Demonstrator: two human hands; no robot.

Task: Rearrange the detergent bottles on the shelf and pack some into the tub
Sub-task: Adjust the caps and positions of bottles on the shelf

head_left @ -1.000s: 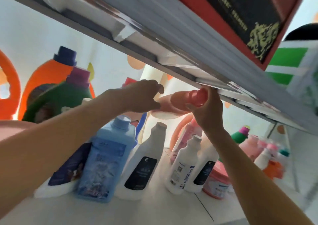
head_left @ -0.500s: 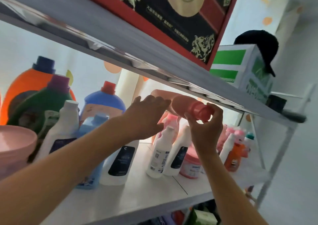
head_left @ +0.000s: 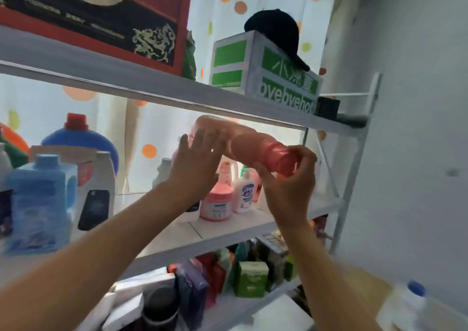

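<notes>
Pulled clear of the shelf [head_left: 228, 232], pink bottle [head_left: 243, 143] blurs; right hand [head_left: 291, 178] hides its cap.

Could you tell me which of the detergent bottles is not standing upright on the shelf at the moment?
The pink bottle, held roughly on its side in the air: the right hand grips its cap end and the left hand is at its body. The others stand upright.

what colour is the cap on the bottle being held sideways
Pinkish red, on a pale pink bottle; head view shows the cap.
</notes>
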